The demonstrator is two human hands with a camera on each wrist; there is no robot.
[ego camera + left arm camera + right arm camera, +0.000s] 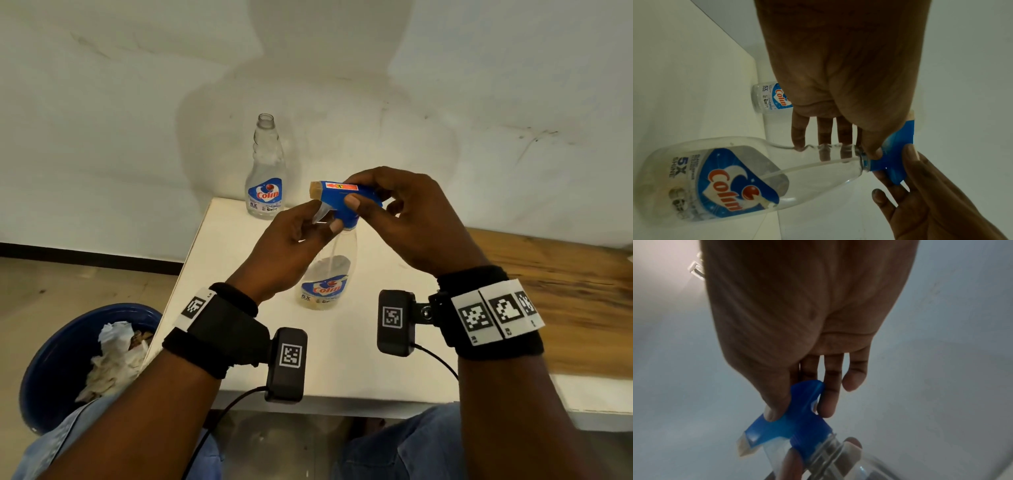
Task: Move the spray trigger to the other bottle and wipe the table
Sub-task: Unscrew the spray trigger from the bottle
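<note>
Crowning the near clear bottle [325, 274], a blue spray trigger [346, 200], right hand [407, 219] and left hand [291, 246] pinching it.

Blue spray trigger [346, 200], clear blue-labelled bottles [265, 171], white table [342, 359].

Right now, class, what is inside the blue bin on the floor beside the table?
Crumpled white paper fills the blue bin, with some brownish scraps among it. Whatever lies beneath the paper is covered, and the person's left arm and knee hide the bin's near side.
</note>
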